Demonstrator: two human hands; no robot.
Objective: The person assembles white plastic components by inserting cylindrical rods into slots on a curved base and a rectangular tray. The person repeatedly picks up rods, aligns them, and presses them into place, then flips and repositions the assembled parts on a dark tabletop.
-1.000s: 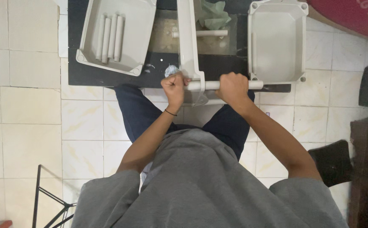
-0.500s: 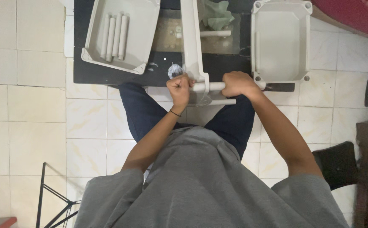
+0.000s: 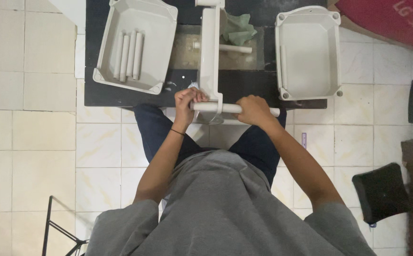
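both fists (image 3: 187, 100) on pipe (image 3: 232, 108) past table edge (image 3: 121, 100)

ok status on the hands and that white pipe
Left hand and right hand both closed on the white pipe. Pipe level, threaded through the white bracket. Nothing blocking it.

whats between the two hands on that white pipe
In the head view, the left hand and right hand grip one white pipe. Between them a bare stretch of pipe passes through the looped end of the upright white bracket.
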